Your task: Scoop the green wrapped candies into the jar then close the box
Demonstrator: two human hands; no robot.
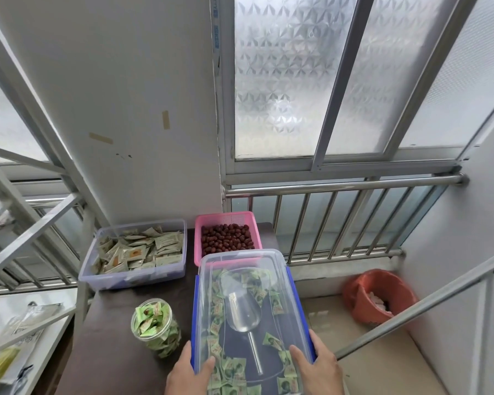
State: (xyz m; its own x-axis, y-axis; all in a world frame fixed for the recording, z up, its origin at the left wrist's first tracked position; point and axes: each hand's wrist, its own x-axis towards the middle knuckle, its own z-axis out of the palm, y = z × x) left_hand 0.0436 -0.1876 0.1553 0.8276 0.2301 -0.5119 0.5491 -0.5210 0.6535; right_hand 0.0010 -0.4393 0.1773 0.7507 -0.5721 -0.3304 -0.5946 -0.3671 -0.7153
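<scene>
A clear plastic jar (pixel 155 327) packed with green wrapped candies stands open on the dark table, left of the box. The clear box (pixel 303 306) with blue clips holds more green wrapped candies (pixel 231 369) and a metal scoop (pixel 244 312) lying inside. A transparent lid (pixel 240 260) lies over the box. My left hand (pixel 187 374) grips the lid's near left edge, thumb on top. My right hand (pixel 318 369) grips its near right corner.
A clear bin of beige sachets (pixel 134 252) sits at the back left, a pink basket of red dates (pixel 226 238) behind the box. An orange-lined waste bin (pixel 380 297) stands on the floor at right. Metal railings and shelf frames surround the table (pixel 109 337).
</scene>
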